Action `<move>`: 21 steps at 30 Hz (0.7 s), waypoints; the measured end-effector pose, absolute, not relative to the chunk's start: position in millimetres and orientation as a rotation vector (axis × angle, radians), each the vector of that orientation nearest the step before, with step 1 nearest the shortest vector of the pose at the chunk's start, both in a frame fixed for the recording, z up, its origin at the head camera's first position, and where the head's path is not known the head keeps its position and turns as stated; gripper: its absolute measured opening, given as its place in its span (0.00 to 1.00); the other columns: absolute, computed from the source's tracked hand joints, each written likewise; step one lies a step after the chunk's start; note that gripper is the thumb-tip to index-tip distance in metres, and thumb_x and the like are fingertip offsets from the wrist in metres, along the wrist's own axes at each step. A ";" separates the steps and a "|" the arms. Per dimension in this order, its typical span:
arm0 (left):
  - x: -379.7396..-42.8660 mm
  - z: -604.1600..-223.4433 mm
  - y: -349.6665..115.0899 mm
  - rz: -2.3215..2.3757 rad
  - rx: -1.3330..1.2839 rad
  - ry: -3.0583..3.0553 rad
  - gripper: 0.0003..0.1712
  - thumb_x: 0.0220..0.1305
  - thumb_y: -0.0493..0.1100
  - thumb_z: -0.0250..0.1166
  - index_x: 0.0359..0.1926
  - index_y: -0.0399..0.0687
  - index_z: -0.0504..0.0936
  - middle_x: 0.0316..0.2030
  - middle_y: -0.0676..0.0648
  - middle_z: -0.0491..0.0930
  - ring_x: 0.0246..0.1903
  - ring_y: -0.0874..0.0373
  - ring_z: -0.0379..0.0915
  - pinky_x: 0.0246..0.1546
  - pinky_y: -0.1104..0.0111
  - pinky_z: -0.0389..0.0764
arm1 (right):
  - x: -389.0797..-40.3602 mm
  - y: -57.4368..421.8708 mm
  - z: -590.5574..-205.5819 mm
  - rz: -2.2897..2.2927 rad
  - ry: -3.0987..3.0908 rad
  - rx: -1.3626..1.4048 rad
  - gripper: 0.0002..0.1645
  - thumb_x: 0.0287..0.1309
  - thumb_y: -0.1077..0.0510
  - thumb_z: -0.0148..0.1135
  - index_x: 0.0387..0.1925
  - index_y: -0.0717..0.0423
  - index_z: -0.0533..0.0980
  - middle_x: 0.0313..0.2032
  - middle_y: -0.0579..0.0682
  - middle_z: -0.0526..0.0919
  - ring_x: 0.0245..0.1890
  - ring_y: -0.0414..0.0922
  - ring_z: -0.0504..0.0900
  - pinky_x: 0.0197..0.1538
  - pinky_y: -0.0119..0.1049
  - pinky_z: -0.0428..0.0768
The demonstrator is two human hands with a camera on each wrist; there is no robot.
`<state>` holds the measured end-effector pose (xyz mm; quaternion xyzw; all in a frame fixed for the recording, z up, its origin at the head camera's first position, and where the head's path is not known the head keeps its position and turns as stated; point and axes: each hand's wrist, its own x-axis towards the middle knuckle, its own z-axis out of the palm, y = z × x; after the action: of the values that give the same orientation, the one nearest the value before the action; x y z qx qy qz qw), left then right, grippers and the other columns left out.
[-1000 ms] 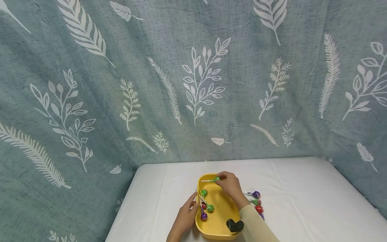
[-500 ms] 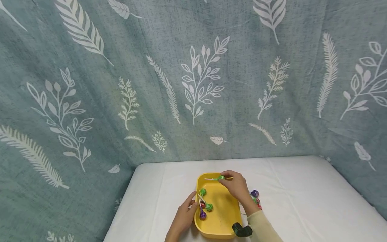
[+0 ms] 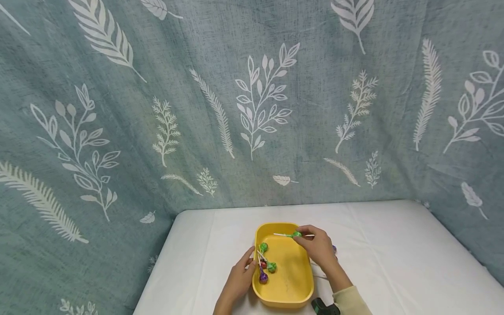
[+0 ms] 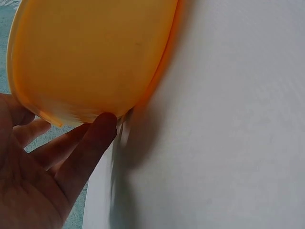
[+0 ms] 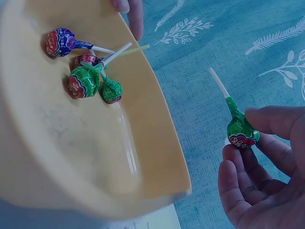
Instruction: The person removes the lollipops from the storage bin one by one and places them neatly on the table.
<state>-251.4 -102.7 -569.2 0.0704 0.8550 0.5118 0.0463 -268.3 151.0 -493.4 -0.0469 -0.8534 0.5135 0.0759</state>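
Note:
A yellow tray (image 3: 285, 286) lies on the white-covered table with several wrapped lollipops inside. Along its left wall are green lollipops (image 5: 84, 81), a purple one (image 3: 263, 278) and a dark red one (image 5: 85, 60) partly covered by the others. My left hand (image 3: 241, 274) holds the tray's left side, thumb at the rim and fingers along the outer wall (image 4: 90, 102). Between thumb and fingers, my right hand (image 3: 318, 246) pinches a green lollipop (image 5: 242, 131) by its wrapped head. It is raised near the tray's far right corner, stick pointing left.
Beyond the tray's right side, a purple lollipop (image 3: 334, 249) and white sticks (image 3: 320, 271) show on the table, mostly hidden behind my right forearm. A black device (image 3: 325, 307) sits at my right wrist. A leaf-patterned curtain (image 3: 236, 109) surrounds the table.
My right hand has moved rightward with the green lollipop, from over the tray's far end to its right rim. The left hand stays on the tray. The view has shifted slightly.

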 end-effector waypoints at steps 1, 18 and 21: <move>-251.5 -568.7 -102.4 1.564 0.214 2.607 0.29 0.78 0.47 0.54 0.76 0.52 0.66 0.58 0.34 0.78 0.55 0.38 0.78 0.56 0.44 0.78 | -266.5 152.1 -493.2 1.545 -2.561 -0.152 0.18 0.60 0.55 0.71 0.50 0.57 0.84 0.48 0.54 0.85 0.48 0.53 0.85 0.49 0.48 0.85; -251.4 -569.1 -102.6 1.581 0.233 2.609 0.29 0.78 0.49 0.55 0.75 0.51 0.67 0.57 0.35 0.79 0.53 0.41 0.80 0.54 0.44 0.79 | -241.7 180.8 -501.3 1.626 -2.532 -0.205 0.19 0.61 0.53 0.71 0.51 0.58 0.83 0.48 0.54 0.85 0.49 0.53 0.85 0.47 0.46 0.85; -251.3 -569.3 -102.0 1.573 0.223 2.599 0.29 0.78 0.49 0.55 0.76 0.51 0.66 0.58 0.33 0.78 0.53 0.40 0.80 0.54 0.44 0.79 | -238.6 187.3 -505.2 1.603 -2.533 -0.234 0.18 0.61 0.54 0.71 0.51 0.56 0.83 0.48 0.53 0.85 0.50 0.53 0.84 0.47 0.45 0.85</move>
<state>-251.3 -102.0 -569.3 0.0731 0.8522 0.5158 0.0478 -238.6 187.3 -505.2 -0.0778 -0.8405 0.5320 0.0673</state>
